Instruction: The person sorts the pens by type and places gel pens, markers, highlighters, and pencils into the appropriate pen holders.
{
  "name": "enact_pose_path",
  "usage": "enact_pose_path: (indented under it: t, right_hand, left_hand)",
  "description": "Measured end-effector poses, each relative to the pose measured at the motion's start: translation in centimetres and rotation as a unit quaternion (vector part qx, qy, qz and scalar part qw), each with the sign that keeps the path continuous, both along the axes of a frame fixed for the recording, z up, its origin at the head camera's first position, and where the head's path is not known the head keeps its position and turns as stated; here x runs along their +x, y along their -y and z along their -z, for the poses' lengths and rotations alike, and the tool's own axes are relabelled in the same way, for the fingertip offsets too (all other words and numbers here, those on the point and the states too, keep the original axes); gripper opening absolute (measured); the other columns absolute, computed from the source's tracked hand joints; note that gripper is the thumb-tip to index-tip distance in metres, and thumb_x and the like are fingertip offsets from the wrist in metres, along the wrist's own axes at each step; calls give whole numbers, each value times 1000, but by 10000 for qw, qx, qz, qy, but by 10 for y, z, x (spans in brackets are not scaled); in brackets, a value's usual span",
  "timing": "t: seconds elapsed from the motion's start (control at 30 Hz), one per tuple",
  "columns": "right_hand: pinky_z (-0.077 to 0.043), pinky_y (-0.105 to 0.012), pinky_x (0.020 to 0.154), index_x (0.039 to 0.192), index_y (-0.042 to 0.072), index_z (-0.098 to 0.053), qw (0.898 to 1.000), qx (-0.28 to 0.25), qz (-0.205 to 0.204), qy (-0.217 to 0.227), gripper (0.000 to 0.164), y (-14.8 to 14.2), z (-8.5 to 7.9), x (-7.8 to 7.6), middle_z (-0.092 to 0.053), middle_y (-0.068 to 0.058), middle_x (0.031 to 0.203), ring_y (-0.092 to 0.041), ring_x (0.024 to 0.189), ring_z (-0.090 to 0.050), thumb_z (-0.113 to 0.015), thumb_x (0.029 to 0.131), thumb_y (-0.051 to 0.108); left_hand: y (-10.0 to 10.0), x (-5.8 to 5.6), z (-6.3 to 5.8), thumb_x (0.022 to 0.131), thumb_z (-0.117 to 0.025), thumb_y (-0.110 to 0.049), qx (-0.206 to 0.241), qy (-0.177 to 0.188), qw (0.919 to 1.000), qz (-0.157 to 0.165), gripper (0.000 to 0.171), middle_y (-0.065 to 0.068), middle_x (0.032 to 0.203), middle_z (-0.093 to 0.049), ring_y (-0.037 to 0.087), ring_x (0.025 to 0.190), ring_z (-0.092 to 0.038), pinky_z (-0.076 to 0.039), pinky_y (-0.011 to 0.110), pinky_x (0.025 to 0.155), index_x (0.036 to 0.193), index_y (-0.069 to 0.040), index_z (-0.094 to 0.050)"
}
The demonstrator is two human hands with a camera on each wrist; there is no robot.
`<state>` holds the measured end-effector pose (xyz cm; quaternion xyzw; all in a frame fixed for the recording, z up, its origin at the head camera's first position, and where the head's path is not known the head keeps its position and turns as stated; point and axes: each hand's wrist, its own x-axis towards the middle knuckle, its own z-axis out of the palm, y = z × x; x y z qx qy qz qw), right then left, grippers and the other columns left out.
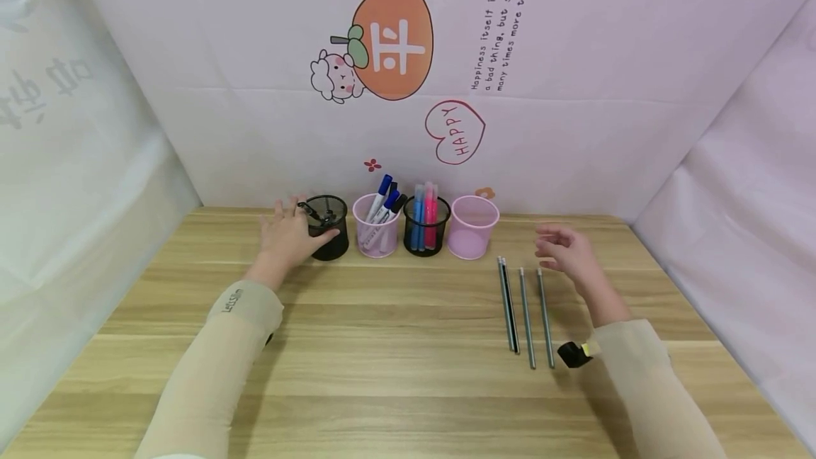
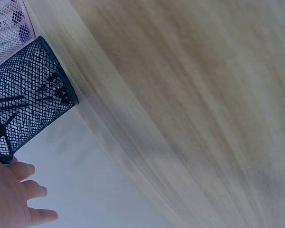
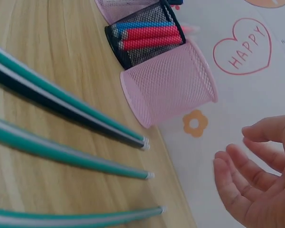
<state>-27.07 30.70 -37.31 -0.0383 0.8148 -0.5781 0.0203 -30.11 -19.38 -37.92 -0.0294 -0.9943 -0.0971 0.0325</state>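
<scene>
At the left end of a row of mesh pen cups, my left hand (image 1: 285,236) is beside a black mesh cup (image 1: 330,243). Its thumb lies at the cup's front and the other fingers spread out on the left. Inside that cup are dark items (image 1: 326,218) whose kind I cannot tell. In the left wrist view the fingers (image 2: 32,191) stretch past the cup's rim. My right hand (image 1: 566,250) hovers with loosely bent fingers, holding nothing. Below and left of it, several pencils (image 1: 526,317) lie on the table, roughly side by side.
A pink cup (image 1: 376,239) holds blue- and black-capped markers (image 1: 386,207). Beside it, another black cup (image 1: 423,250) holds blue and pink pens (image 1: 430,218). A second pink cup (image 1: 470,236) ends the row. Behind the wooden table (image 1: 382,374) hangs a printed white cloth (image 1: 255,126).
</scene>
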Motion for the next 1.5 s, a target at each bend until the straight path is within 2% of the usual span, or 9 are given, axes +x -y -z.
enact_pose_path:
  t: [0.07,0.17,0.27,0.33,0.63,0.87,1.1,1.27,1.5]
  right_hand:
    - [-60,-31,85,145,-17,-38,9997,-30,-159,175,49,-3,2,2,-64,2,105,-9,90,-68,-55,105,8]
    - [-58,-36,91,148,-17,-33,9981,33,-394,472,53,-9,6,4,-64,-18,117,-13,94,-69,-52,106,8]
    - [-57,-39,93,151,-16,-30,9962,240,-554,633,55,-14,10,6,-54,-37,133,-17,99,-69,-51,107,9]
    - [-57,-40,94,152,-16,-28,9953,336,-612,676,56,-18,13,6,-48,-41,138,-21,103,-68,-49,108,10]
    - [-60,-35,86,150,-19,-27,9914,511,-606,1038,56,-27,19,9,-53,-39,134,-17,97,-68,-49,107,8]
    - [-61,-38,84,153,-19,-18,9872,351,-665,1410,63,-30,23,8,-47,-41,133,-20,92,-69,-52,106,7]
    - [-61,-39,83,152,-20,-14,9828,627,-901,1482,68,-31,28,6,-41,-45,136,-24,94,-67,-56,102,-1]
    - [-62,-37,79,151,-21,-18,9803,943,-922,1468,73,-28,29,4,-53,-32,120,-21,89,-69,-62,94,-9]
    - [-62,-33,76,148,-23,-25,9752,1459,-764,1476,73,-18,27,3,-52,-20,106,-19,82,-65,-67,90,-12]
  left_hand:
    - [0,0,0,96,-50,-71,15,0,10000,-6,102,27,167,-14,55,150,-6,-5,76,114,151,13,-36]
    - [-1,0,-2,95,-49,-73,62,-26,10000,-14,103,27,167,-14,55,150,-6,-5,76,114,151,13,-37]
    - [-2,0,-3,95,-49,-73,51,-23,10000,-13,104,28,166,-14,55,150,-6,-4,76,114,152,13,-35]
    - [-2,0,-3,95,-48,-73,33,3,10000,-13,105,28,166,-14,55,150,-5,-5,76,114,152,13,-35]
    - [-1,-1,0,96,-50,-71,63,-8,10000,-11,103,27,167,-14,55,150,-5,-6,77,114,152,14,-35]
    - [-1,-1,0,96,-51,-71,65,-18,10000,-9,103,28,166,-15,56,150,-7,-7,77,113,151,15,-36]
    - [-1,0,-1,96,-51,-70,30,14,10000,-7,103,27,166,-15,55,150,-7,-7,77,114,151,15,-35]
    - [0,0,-1,96,-52,-69,21,49,10000,-5,103,27,167,-14,54,151,-6,-7,76,114,153,14,-32]
    - [0,0,0,95,-49,-73,8,-12,10000,8,105,26,167,-15,55,150,-7,-8,77,114,152,14,-35]
